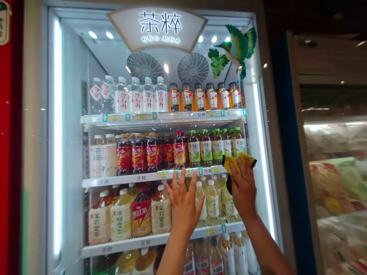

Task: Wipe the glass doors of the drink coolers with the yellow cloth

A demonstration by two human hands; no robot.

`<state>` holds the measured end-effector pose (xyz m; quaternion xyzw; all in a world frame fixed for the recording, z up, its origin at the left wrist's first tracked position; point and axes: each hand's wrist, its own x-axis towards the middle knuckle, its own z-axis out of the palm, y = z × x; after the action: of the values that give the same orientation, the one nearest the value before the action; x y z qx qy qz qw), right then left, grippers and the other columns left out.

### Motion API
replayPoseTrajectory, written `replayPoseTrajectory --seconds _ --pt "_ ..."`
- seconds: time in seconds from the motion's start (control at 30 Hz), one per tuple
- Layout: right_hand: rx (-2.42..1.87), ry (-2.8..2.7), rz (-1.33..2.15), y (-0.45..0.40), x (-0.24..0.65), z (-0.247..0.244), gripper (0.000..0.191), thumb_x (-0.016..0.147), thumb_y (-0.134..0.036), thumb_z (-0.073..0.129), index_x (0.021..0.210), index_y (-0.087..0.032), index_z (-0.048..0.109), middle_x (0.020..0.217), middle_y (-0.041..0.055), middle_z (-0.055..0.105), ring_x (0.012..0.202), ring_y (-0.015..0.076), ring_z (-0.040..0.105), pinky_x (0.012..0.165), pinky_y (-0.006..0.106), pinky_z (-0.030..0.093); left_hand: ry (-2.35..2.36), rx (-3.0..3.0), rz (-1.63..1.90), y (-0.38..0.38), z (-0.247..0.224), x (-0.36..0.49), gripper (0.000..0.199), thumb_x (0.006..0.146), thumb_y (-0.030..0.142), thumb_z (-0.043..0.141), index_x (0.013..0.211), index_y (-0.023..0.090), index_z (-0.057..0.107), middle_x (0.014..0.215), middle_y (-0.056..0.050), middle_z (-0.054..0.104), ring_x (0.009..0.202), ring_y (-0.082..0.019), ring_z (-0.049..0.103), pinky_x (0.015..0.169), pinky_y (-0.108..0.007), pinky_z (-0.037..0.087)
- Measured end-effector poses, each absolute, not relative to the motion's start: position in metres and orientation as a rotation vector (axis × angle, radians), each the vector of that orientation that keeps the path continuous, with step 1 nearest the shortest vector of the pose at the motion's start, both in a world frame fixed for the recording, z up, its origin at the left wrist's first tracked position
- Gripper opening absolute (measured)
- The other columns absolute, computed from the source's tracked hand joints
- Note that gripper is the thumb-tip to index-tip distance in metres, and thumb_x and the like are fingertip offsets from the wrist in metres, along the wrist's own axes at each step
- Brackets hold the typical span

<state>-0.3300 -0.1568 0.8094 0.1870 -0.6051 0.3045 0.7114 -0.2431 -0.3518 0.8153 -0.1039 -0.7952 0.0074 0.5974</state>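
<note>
My right hand (243, 187) is pressed over a yellow cloth with a dark edge (246, 157), held up at the right part of a lit drinks fridge's glass door. Part of the cloth's dark side shows below, left of the fingers. My left hand (185, 206) is raised, fingers spread, in front of the same door at the middle; it holds nothing. Whether its palm touches the glass I cannot tell. Behind the hands stand green tea bottles (206, 147), a red-labelled tea bottle (179, 149) and large pale-yellow bottles (212, 200) on white shelves.
The fridge door carries a fan-shaped sign (157, 28) and a bird sticker (239, 49). Clear water bottles (122, 95) and amber bottles (199, 97) line the top shelf. To the right, past a dark blue panel (289, 152), is another lit cabinet with bagged goods (335, 183).
</note>
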Motion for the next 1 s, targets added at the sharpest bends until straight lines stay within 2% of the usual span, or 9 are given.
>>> replayPoseTrajectory --seconds 0.1,0.17,0.37,0.43,0.63,0.87,1.0 --pt "0.415 -1.299 0.735 -0.188 -0.325 0.841 0.065 0.103 -0.016 0.045 0.16 -0.043 0.028 0.163 0.0015 0.041 0.157 0.0318 0.025 0.121 0.068 0.034 -1.853 -0.218 0.05 -0.357 0.815 -0.242 0.08 0.097 0.034 0.06 0.164 0.028 0.018 0.17 -0.014 0.024 0.159 -0.037 0.013 0.123 -0.072 0.015" --pt "0.457 -1.338 0.738 -0.21 -0.315 0.845 0.065 0.103 -0.018 0.045 0.161 -0.041 0.026 0.164 0.0017 0.039 0.157 0.0317 0.022 0.122 0.068 0.033 -1.853 -0.203 0.067 -0.358 0.814 -0.244 0.079 0.099 0.035 0.056 0.165 0.023 0.014 0.169 -0.016 0.027 0.159 -0.035 0.016 0.125 -0.068 0.016" --pt "0.559 -1.474 0.682 -0.217 -0.298 0.789 0.068 0.102 -0.016 0.046 0.16 -0.044 0.026 0.163 -0.0012 0.04 0.156 0.0317 0.027 0.121 0.066 0.035 -1.833 -0.199 0.114 -0.372 0.809 -0.246 0.075 0.103 0.018 0.041 0.165 0.02 0.0 0.167 -0.013 0.03 0.157 -0.025 0.021 0.126 -0.051 0.031" --pt "0.519 -1.443 0.706 -0.21 -0.304 0.788 0.067 0.102 -0.016 0.046 0.16 -0.045 0.027 0.164 -0.0015 0.04 0.156 0.0324 0.027 0.121 0.067 0.036 -1.82 -0.183 0.106 -0.38 0.812 -0.245 0.075 0.103 0.015 0.04 0.165 0.02 -0.003 0.167 -0.013 0.03 0.157 -0.024 0.023 0.125 -0.048 0.033" --pt "0.452 -1.322 0.714 -0.248 -0.304 0.847 0.063 0.103 -0.016 0.046 0.159 -0.04 0.032 0.159 0.0043 0.047 0.157 0.0324 0.025 0.12 0.069 0.032 -1.807 -0.187 0.162 -0.399 0.823 -0.244 0.08 0.098 0.005 0.04 0.165 0.021 -0.001 0.166 -0.011 0.031 0.157 -0.023 0.023 0.126 -0.05 0.03" --pt "0.576 -1.473 0.561 -0.276 -0.279 0.802 0.062 0.1 -0.009 0.046 0.157 -0.034 0.04 0.154 0.0033 0.055 0.157 0.0264 0.026 0.123 0.057 0.031 -1.791 -0.154 0.178 -0.418 0.82 -0.239 0.077 0.101 0.012 0.044 0.165 0.019 0.002 0.166 -0.014 0.03 0.157 -0.027 0.024 0.124 -0.053 0.031" --pt "0.518 -1.396 0.635 -0.277 -0.285 0.826 0.06 0.1 -0.009 0.045 0.155 -0.032 0.044 0.153 0.0063 0.056 0.156 0.0287 0.028 0.12 0.06 0.033 -1.801 -0.176 0.155 -0.432 0.822 -0.234 0.078 0.1 0.011 0.044 0.165 0.02 0.002 0.166 -0.014 0.03 0.157 -0.027 0.022 0.125 -0.053 0.03"
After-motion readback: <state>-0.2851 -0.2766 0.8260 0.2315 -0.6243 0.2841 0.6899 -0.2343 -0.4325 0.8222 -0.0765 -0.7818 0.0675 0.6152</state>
